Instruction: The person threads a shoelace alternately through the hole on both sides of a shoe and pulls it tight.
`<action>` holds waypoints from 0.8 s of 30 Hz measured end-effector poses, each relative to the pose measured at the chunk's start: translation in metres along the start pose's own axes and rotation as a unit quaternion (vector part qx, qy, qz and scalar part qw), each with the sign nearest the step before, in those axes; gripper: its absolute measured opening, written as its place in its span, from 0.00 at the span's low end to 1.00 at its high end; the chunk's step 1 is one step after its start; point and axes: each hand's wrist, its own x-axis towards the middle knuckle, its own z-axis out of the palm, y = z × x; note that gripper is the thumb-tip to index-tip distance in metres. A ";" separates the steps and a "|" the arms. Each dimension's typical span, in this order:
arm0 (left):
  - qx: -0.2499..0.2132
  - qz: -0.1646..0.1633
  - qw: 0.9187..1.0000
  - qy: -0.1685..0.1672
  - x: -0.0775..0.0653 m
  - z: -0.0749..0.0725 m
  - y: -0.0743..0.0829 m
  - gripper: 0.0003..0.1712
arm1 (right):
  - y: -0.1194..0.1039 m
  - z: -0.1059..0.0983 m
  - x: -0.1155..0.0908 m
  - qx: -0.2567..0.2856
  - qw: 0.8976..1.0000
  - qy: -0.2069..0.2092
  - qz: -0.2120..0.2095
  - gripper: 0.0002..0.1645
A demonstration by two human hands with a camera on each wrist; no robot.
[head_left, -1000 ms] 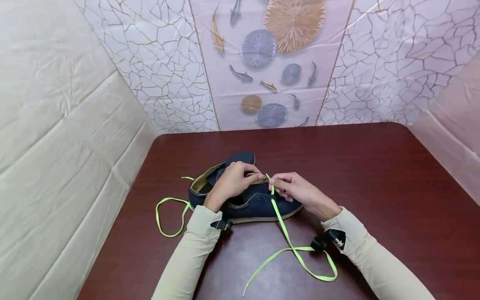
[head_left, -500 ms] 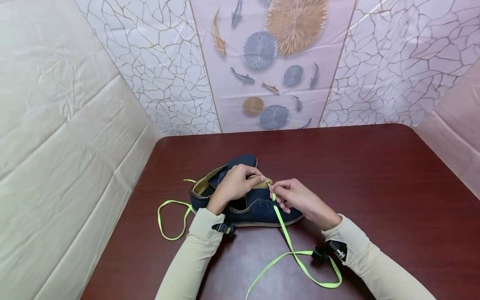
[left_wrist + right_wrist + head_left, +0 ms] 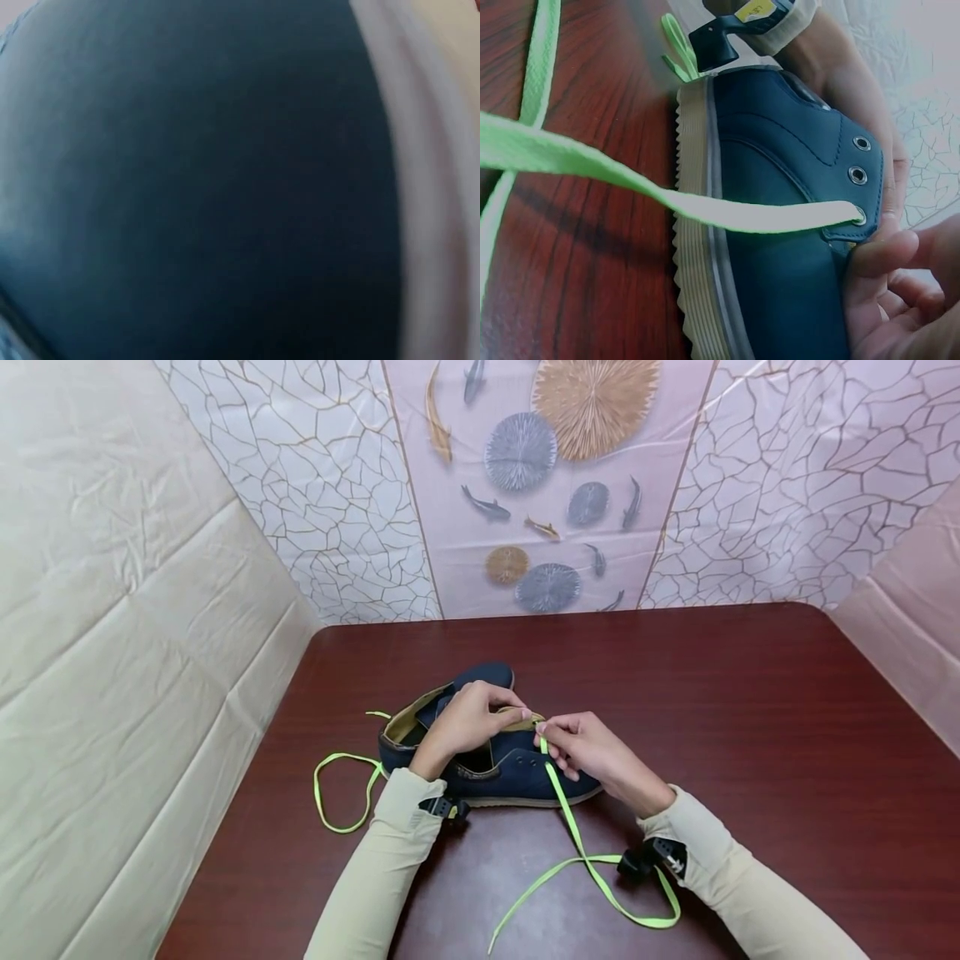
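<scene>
A navy shoe [image 3: 510, 781] with a pale ribbed sole lies on its side of the table, toe to the right. My left hand [image 3: 468, 727] reaches over its opening and pinches the far eyelet flap [image 3: 517, 717], whose tan inner side shows. With thumb and fingertips my right hand [image 3: 588, 747] pinches the neon-green shoelace [image 3: 566, 810] beside that flap. In the right wrist view the shoelace [image 3: 765, 216] passes through the near flap's eyelet closest to the toe; two other eyelets [image 3: 858, 175] hold no lace. Blurred navy shoe side [image 3: 202, 180] fills the left wrist view.
Another rounded navy part [image 3: 483, 674] with a pale edge shows behind the shoe. A loop of green lace [image 3: 318, 789] lies to its left. The loose lace end [image 3: 517, 903] crosses itself on the dark red table [image 3: 750, 710]. Patterned cloth walls [image 3: 345, 510] surround it.
The head view shifts slightly. My right hand keeps its pinch on the shoelace and moves a little beside the flap. My left hand stays on the flap.
</scene>
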 end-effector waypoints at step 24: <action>-0.086 -0.070 0.993 -0.045 0.000 -0.002 -0.002 0.12 | 0.003 0.002 -0.001 -0.040 0.999 0.006 -0.016 0.16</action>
